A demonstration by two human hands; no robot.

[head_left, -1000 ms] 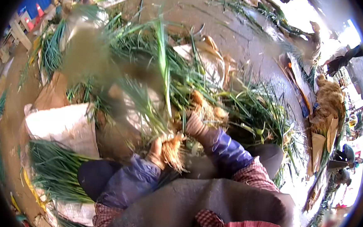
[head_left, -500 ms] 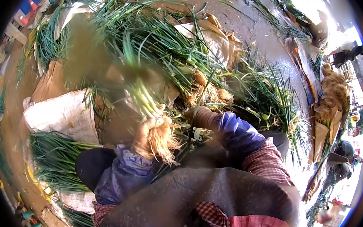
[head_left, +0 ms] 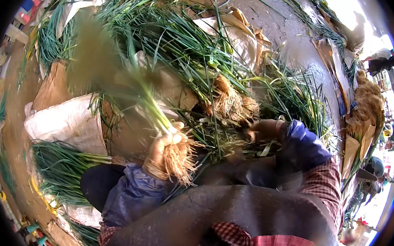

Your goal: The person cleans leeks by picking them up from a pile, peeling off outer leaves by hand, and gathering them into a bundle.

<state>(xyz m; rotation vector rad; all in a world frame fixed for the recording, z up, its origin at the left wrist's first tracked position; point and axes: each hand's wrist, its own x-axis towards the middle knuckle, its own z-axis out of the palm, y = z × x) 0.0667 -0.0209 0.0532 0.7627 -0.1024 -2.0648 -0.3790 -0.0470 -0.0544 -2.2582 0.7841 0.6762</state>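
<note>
My left hand (head_left: 163, 148) is closed around the white stems of a small bunch of green onions (head_left: 156, 112), just above the roots. Their stringy roots (head_left: 181, 160) hang out below my fist, and the leaves point up and left. Nearer the right side, my right hand (head_left: 269, 128) is over loose trimmings (head_left: 232, 141); its fingers are blurred, so I cannot tell whether they hold anything. Beyond both hands lies a large heap of green onions (head_left: 175, 42), with a clump of roots (head_left: 230, 98) facing me.
More green onions (head_left: 61, 173) lie by my left knee, beside a pale sack (head_left: 68, 126). Another leafy pile (head_left: 293, 95) is at the right. A root-covered bundle (head_left: 365, 101) stands farther right. A dark apron (head_left: 227, 210) covers my lap. A brown smear blurs the upper left.
My right hand has moved right, away from the left hand and the root clump. My left hand keeps its grip on the green onions, nearly in place.
</note>
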